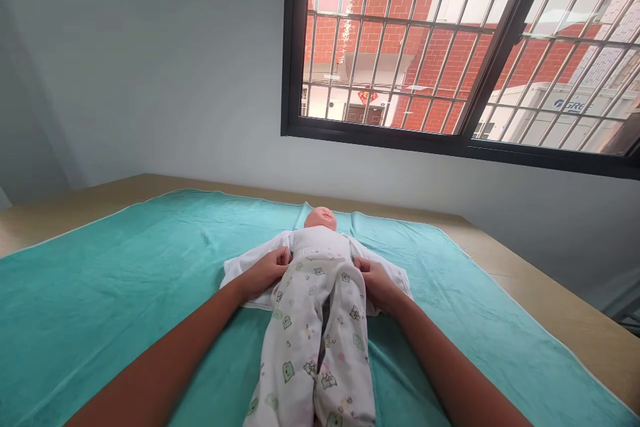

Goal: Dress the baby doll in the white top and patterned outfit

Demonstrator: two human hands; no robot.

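At twelve o'clock, nearest the wearer, the patterned trousers (pixel 290 347) are covering the lower body of the doll (pixel 320 219), which is lying face up. At eleven o'clock the left hand (pixel 273 270) and at one o'clock the right hand (pixel 376 280) are curling closed, gripping the trousers' waist sides. Beyond, a white top (pixel 320 240) is spreading its sleeves toward ten and two. A teal blanket (pixel 150 280) is covering most of the tabletop (pixel 560 300); a barred window (pixel 380 130) is standing at one o'clock.
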